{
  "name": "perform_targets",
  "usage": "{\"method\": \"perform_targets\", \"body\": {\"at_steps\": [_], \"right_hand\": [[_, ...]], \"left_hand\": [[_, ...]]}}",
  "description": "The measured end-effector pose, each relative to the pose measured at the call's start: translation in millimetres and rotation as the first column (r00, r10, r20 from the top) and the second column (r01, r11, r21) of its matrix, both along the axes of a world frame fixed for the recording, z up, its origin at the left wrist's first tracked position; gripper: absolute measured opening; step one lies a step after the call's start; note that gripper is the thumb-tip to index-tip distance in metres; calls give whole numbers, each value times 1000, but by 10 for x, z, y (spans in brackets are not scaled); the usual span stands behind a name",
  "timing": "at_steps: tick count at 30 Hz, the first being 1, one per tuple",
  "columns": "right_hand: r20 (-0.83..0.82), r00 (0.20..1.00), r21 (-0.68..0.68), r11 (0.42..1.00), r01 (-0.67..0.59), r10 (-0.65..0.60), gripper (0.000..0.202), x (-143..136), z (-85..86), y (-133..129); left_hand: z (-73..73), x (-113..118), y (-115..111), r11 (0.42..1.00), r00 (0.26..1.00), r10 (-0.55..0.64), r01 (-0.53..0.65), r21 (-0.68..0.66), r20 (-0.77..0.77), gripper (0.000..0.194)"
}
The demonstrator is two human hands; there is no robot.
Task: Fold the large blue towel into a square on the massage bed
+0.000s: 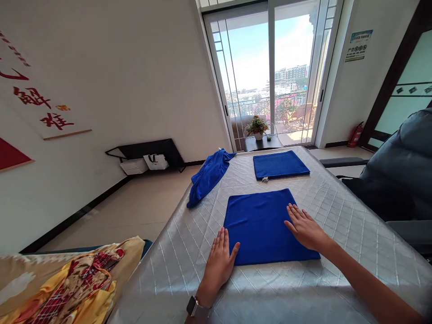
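Observation:
A blue cloth (pixel 259 227), folded into a flat rectangle with slight wrinkles, lies on the silver quilted table cover (pixel 182 252) in front of me. My left hand (pixel 219 258) rests flat at its left edge, fingers stretched out and thumb spread onto the cloth. On its right edge lies my right hand (pixel 305 227), palm down with the fingers extended. Neither hand grips anything. Farther back is a second folded blue cloth (pixel 281 165) with a small white tag at its near edge. A crumpled blue cloth (pixel 211 175) sits at the table's far left edge.
At lower left is a surface with patterned yellow and red fabric (pixel 81 283). A dark padded chair (pixel 401 162) stands along the right side. Beyond the table's far end are a small black table (pixel 249 145) with a potted plant (pixel 258 127) and a sliding glass door (pixel 271 67).

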State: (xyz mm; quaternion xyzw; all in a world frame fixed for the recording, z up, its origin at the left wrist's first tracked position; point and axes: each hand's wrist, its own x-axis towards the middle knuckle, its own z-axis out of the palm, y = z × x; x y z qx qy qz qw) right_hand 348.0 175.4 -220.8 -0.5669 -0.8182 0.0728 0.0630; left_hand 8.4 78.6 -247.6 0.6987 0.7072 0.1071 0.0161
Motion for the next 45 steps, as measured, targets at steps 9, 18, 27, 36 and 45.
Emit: {"method": "perform_targets", "body": {"at_steps": [9, 18, 27, 36, 45], "right_hand": [[25, 994, -10, 994, 105, -104, 74, -94, -280, 459], [-3, 995, 54, 993, 101, -101, 71, -58, -388, 481], [21, 993, 27, 993, 114, -115, 71, -78, -322, 455], [78, 991, -24, 994, 109, -107, 69, -98, -207, 560], [39, 987, -33, 987, 158, -157, 68, -274, -111, 1060]], "left_hand": [[273, 84, 125, 996, 994, 91, -91, -3, -53, 84], [390, 1525, 970, 905, 909, -416, 416, 91, -21, 71], [208, 809, 1042, 983, 982, -182, 182, -20, -39, 77], [66, -136, 735, 999, 998, 52, -52, 16, -34, 85], [73, -133, 732, 1000, 997, 16, -16, 5, -69, 70]]}}
